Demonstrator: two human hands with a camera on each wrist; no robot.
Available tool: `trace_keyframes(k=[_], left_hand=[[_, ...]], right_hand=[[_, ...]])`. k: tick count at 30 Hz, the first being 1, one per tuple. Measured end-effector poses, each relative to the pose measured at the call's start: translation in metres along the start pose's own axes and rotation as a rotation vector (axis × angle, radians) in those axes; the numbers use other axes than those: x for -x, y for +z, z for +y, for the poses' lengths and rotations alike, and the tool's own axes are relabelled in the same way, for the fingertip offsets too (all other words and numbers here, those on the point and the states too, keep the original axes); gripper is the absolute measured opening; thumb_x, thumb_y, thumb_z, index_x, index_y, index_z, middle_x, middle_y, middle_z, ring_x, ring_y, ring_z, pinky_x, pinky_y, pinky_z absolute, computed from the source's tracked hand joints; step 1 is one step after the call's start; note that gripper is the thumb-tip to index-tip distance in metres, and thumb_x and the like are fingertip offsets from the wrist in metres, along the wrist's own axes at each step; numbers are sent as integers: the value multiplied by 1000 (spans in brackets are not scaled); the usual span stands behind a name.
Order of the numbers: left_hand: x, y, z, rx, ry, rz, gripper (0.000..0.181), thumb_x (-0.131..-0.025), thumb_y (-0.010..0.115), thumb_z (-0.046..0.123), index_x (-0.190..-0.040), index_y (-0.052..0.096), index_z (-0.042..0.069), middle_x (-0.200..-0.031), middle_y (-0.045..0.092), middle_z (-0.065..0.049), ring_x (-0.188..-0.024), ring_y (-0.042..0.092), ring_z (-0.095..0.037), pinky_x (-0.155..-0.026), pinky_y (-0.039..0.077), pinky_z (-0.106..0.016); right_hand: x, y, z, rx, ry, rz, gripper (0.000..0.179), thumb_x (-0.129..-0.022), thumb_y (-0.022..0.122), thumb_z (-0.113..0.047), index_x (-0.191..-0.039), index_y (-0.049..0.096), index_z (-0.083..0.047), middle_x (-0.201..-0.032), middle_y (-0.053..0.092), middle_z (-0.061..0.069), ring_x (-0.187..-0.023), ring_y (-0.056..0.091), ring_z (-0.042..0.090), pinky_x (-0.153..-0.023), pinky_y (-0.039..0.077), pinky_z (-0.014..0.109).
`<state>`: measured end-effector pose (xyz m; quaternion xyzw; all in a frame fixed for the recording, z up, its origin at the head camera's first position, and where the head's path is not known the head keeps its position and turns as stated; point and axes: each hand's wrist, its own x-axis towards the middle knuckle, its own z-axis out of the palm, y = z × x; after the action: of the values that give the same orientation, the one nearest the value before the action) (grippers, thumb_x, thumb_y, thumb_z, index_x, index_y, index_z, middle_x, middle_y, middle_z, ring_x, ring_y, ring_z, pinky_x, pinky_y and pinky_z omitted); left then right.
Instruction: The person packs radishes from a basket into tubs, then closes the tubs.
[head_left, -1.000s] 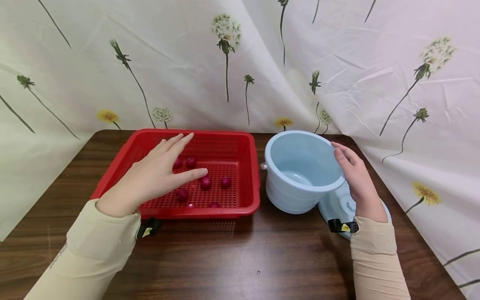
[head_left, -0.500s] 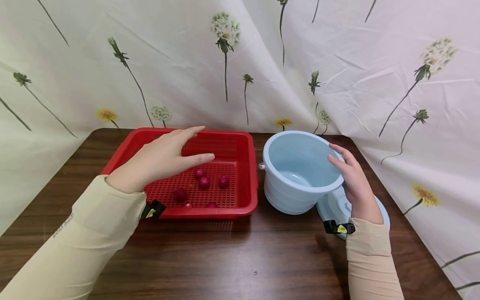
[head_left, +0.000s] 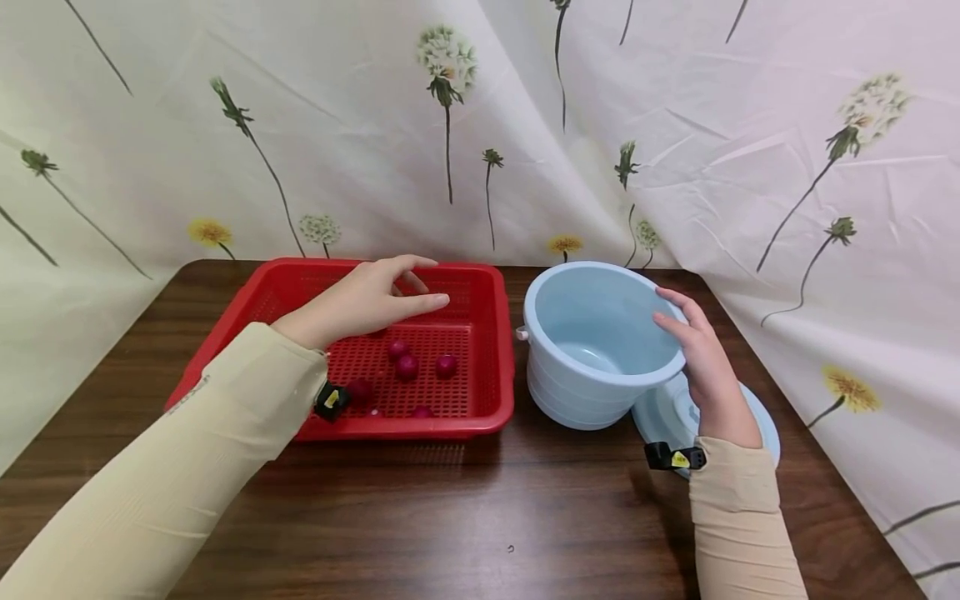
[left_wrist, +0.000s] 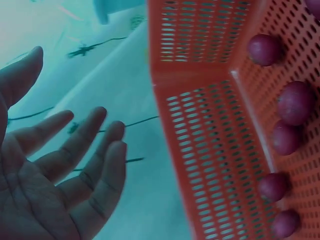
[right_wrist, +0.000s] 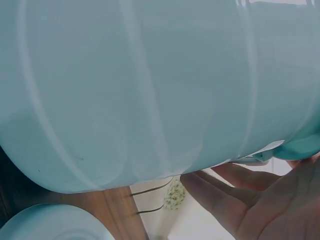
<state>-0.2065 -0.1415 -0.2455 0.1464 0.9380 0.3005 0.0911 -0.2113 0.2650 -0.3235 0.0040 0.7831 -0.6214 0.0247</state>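
Note:
My left hand hovers over a red perforated plastic basket, holding nothing. Its fingers are spread and slightly bent, with the thumb apart, as the left wrist view also shows. Several small, round, purple-red things lie on the basket's floor; my forearm and hand cover part of it. To the right stands a light blue plastic bucket, with nothing seen inside. My right hand holds its right rim, thumb over the edge. In the right wrist view, the fingers lie along the bucket's outer wall.
A light blue lid lies on the table behind my right wrist, partly under the bucket's side. The dark wooden table ends at a white cloth printed with flowers, which hangs behind and at the right.
My left hand has moved right across the basket, and its fingers have bent a little. The right hand has settled onto the bucket's rim, its thumb now over the edge.

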Motion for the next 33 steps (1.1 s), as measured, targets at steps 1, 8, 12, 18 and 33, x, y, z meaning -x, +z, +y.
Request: trace_keyframes(k=[1,8,12,18,33], left_hand=[[-3,2,-2,6,0,-3,63,-94,62,47,-148,43,19,-128,62,-11,-111,61,-27,-94,51,-47],[-26,14,-16,17,-6,-49,61,-95,62,43,-146,45,13,-121,62,-13,-106,61,-26,-94,51,-44],[-37,20,-23,58,-43,-104,61,-96,62,42,-146,45,12,-121,62,-15,-87,64,-22,-74,54,-35],[-49,27,-37,117,-74,-198,57,-98,59,42,-142,49,6,-122,66,-20,-77,65,-20,-62,49,-29],[-65,53,-65,220,-217,-448,63,-95,63,44,-144,45,9,-113,68,-15,-70,65,-15,-61,54,-26]], right_hand=[[0,0,0,7,4,-3,56,-104,45,-35,-155,27,-21,-161,15,12,-133,37,23,-91,41,27],[1,0,-2,71,11,-21,57,-105,41,-35,-157,22,-20,-163,10,13,-133,36,28,-91,41,34],[2,-3,-2,149,11,-41,60,-105,40,-34,-158,18,-18,-163,9,15,-133,38,33,-86,43,33],[2,-5,-6,220,20,-80,62,-105,41,-31,-158,15,-16,-163,7,18,-129,41,35,-80,47,31],[2,-9,-6,246,39,-131,64,-104,42,-35,-159,12,-20,-160,12,19,-124,45,32,-82,47,33]])
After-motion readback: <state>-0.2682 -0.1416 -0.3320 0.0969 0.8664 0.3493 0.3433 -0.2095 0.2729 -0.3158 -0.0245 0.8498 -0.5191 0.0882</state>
